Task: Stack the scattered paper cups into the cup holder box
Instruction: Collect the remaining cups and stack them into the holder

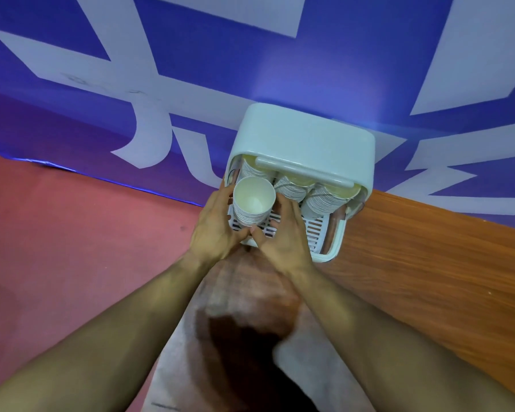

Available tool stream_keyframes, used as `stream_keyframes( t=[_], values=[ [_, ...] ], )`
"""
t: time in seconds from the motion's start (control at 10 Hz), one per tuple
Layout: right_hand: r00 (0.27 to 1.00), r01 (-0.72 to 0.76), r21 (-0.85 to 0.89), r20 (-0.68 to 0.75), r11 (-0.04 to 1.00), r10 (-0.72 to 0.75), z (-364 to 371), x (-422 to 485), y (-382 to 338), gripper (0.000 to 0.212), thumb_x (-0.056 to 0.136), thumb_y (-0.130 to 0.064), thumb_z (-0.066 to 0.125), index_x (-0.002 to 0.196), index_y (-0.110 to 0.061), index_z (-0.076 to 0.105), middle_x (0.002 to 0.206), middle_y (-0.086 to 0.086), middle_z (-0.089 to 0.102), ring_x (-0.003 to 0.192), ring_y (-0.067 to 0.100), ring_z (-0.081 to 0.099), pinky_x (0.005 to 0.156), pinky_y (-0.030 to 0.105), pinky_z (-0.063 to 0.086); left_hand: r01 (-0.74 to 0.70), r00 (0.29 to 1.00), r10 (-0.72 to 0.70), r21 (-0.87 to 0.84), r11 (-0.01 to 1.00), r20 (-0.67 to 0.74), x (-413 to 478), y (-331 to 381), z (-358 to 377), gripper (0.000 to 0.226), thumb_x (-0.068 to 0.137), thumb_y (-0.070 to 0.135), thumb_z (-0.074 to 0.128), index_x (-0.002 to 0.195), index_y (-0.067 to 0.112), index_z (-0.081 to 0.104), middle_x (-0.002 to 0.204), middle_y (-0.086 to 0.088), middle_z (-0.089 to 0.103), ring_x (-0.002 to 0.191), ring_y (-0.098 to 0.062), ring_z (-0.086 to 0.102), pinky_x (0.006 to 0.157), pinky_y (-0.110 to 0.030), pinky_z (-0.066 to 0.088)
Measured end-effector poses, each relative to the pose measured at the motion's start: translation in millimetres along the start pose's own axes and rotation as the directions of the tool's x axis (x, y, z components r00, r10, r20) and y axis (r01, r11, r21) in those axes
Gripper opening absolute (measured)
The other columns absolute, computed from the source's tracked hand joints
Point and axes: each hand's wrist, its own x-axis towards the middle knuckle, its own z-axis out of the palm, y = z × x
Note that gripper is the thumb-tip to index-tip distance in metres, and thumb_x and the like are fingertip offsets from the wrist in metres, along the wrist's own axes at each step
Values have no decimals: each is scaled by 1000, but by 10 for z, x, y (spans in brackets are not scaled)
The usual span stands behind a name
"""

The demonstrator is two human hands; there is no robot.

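The stack of paper cups (252, 203) sits directly between the 2 hands, mouth up toward the camera, its long axis running roughly upright with a slight lean toward the person. It stands at the near-left corner of the cup holder box (302, 150), on the slatted tray (314, 230) at the box's open front. The left hand (214, 224) cups the stack's left side and the right hand (283, 230) its right side; both are curled around it, thumbs meeting just below the base, so the stack is clasped between the 2 palms. Neither hand is nearer; both touch it.

Beyond the hands, 3 more stacks (292, 188) lie under the raised lid (306, 171), and the held stack looks set to join the row just behind it. Both forearms reach forward and converge at the box, wrists bent slightly inward. The box rests on the desk (428, 263), whose bare wood runs off to the right of the right hand. No loose cups are in view.
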Motion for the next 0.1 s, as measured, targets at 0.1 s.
stream_keyframes(
  t=[0.1],
  values=[
    [999,9,2,-38,1000,-9,-118,-134,-68,78,69,-38,67,138,-18,37,132,-2,41,124,14,45,100,41,46,-21,999,23,32,999,-38,-77,92,-82,91,63,29,88,140,31,40,127,6,48,114,-7,50,92,-36,50]
  ],
)
